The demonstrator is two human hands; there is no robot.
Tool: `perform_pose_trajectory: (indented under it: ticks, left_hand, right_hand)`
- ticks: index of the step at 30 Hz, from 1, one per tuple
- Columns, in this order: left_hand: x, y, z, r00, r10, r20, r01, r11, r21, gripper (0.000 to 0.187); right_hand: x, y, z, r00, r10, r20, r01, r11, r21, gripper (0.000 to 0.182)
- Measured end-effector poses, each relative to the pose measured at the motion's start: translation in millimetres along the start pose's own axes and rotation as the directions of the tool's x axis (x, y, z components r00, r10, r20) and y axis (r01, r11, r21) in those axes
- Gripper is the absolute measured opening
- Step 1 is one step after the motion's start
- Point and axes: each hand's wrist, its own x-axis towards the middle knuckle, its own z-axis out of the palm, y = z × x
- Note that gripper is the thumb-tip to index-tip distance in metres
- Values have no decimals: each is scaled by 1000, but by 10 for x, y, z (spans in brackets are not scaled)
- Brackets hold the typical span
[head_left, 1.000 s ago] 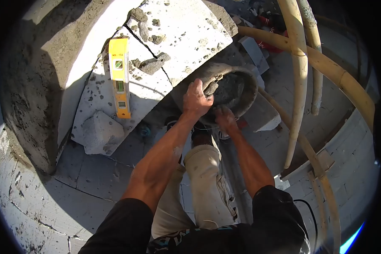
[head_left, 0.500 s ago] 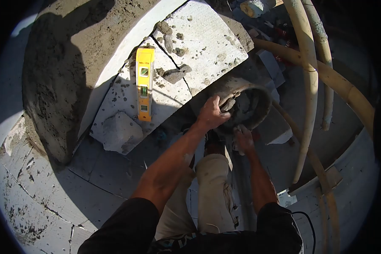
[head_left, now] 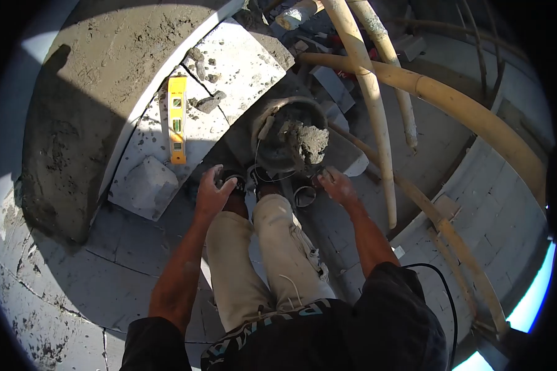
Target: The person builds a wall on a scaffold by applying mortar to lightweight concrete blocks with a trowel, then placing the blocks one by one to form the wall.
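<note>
A lump of wet grey mortar [head_left: 310, 145] stands at the right side of a dark bucket [head_left: 291, 104], in sunlight. My right hand [head_left: 336, 185] is closed just below the lump, on what looks like a trowel; the mortar covers the blade and the handle is mostly hidden. My left hand [head_left: 214, 193] is held apart to the left, thumb and fingers spread, with nothing in it. It is near my shoe, left of the bucket. A thin wire handle hangs down from the bucket's rim.
A yellow spirit level [head_left: 177, 120] lies on white blocks [head_left: 238, 62] spattered with mortar, near a broken block piece [head_left: 143, 185]. A curved mortar-covered surface [head_left: 74, 136] rises at left. Bamboo poles [head_left: 368, 80] cross at right. A black cable [head_left: 442, 281] runs at lower right.
My left hand has left the bucket and moved back to the left, opening. My right hand has brought up a lump of mortar at the bucket. The view has shifted right.
</note>
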Motion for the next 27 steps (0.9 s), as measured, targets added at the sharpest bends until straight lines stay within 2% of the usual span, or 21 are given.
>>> perform_pose_trajectory:
  ticks: [2, 3, 5, 7, 8, 9, 12, 13, 15, 19, 21, 22, 23, 25, 27]
  left_hand:
    - [-341, -95, -239, 997, -50, -58, 52, 998, 34, 60]
    - [-516, -173, -329, 993, -74, -92, 79, 996, 49, 60]
    - [-843, -405, -436, 988, -105, -114, 105, 994, -11, 59]
    - [-1176, -516, -605, 972, -167, -168, 156, 985, -73, 59]
    - [-1382, -462, -650, 954, -218, -206, 197, 974, -114, 58]
    - [-1591, -357, -723, 943, -238, -233, 214, 969, -121, 59]
    - [-2110, -355, -766, 900, -304, -311, 270, 951, -147, 59]
    - [-2246, -412, -744, 883, -310, -353, 266, 949, -169, 59]
    - [-2466, -385, -671, 852, -340, -399, 262, 936, -236, 58]
    - [-2787, -242, -627, 787, -433, -440, 242, 872, -425, 57]
    - [-2885, -198, -619, 757, -484, -439, 225, 824, -520, 55]
    - [-2918, -243, -565, 746, -500, -441, 202, 800, -565, 55]
    - [-2929, -310, -494, 733, -517, -441, 179, 774, -608, 55]
    - [-3081, -153, -556, 717, -545, -435, 152, 730, -666, 54]
    - [-3195, -183, -474, 689, -582, -432, 125, 683, -720, 54]
  right_hand:
    - [-202, -44, -130, 988, -144, -55, 139, 986, -89, 45]
    - [-246, 116, -109, 901, -417, -117, 386, 896, -221, 37]
    - [-597, -195, -367, 867, -492, -75, 456, 846, -275, 33]
    - [-936, -951, -683, 932, -362, -5, 351, 906, -238, 29]
    - [-1111, -1318, -778, 981, -181, 63, 190, 962, -195, 27]
    - [-953, -829, -692, 691, -715, 111, 670, 575, -469, 27]
    - [-1470, -2091, -978, 905, -410, 115, 426, 859, -283, 31]
    - [-1609, -2515, -1088, 941, -263, 213, 315, 911, -266, 48]
    - [-1790, -3052, -1153, 893, -378, 244, 431, 874, -225, 49]
    - [-2304, -4675, -1216, 809, -351, 472, 508, 822, -257, 47]
    - [-2221, -5188, -1093, 779, -382, 498, 555, 789, -262, 44]
    - [-2278, -5472, -991, 788, -428, 443, 566, 787, -245, 42]
    - [-2237, -5822, -932, 763, -388, 517, 570, 781, -256, 44]
    - [-2110, -6394, -778, 679, -516, 523, 696, 679, -233, 45]
    - [-2036, -7017, -655, 589, -556, 586, 778, 586, -227, 41]
